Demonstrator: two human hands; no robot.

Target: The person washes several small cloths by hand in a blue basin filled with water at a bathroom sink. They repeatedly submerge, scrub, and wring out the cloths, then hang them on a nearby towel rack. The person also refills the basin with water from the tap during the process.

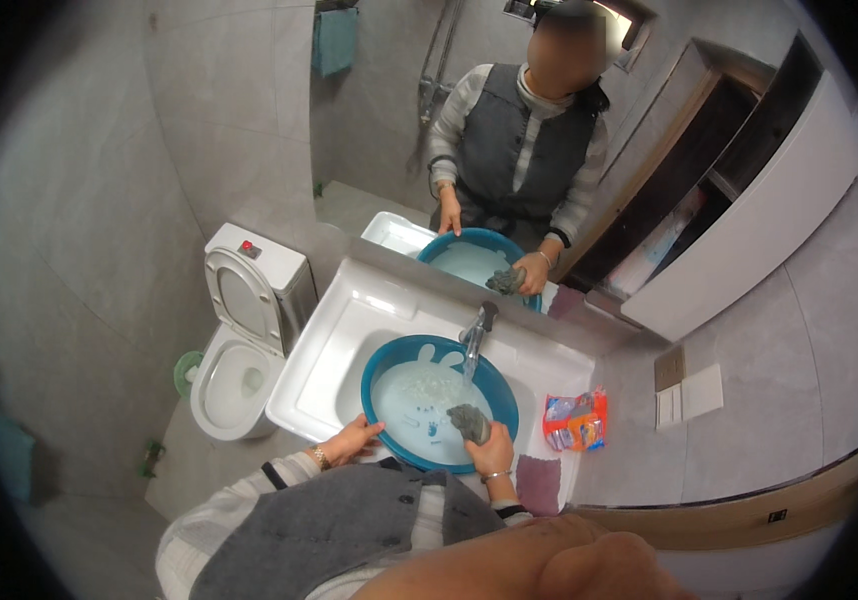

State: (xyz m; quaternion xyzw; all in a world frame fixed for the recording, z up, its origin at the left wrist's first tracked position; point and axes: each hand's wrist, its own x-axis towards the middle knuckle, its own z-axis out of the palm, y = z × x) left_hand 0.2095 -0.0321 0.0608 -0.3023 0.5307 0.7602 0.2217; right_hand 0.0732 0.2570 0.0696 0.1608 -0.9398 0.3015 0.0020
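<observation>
A round blue plastic basin (502,394) rests in the white ceramic sink (309,382), with a pale cartoon animal design on its bottom. Water runs into it from the chrome faucet (475,337), and the water is rippled and frothy below the stream. At the basin's near left rim, my left hand (352,442) grips the edge, its thumb on top. My right hand (492,454) holds a bunched grey-green cloth (468,422) above the water at the near right side. The hand covers the cloth's lower end.
On the counter at right lie an orange-and-red plastic packet (576,421) and a folded purple cloth (539,484). A toilet (237,386) with its lid raised stands left of the sink. Behind the faucet, a wall mirror (391,150) reflects the person and the basin.
</observation>
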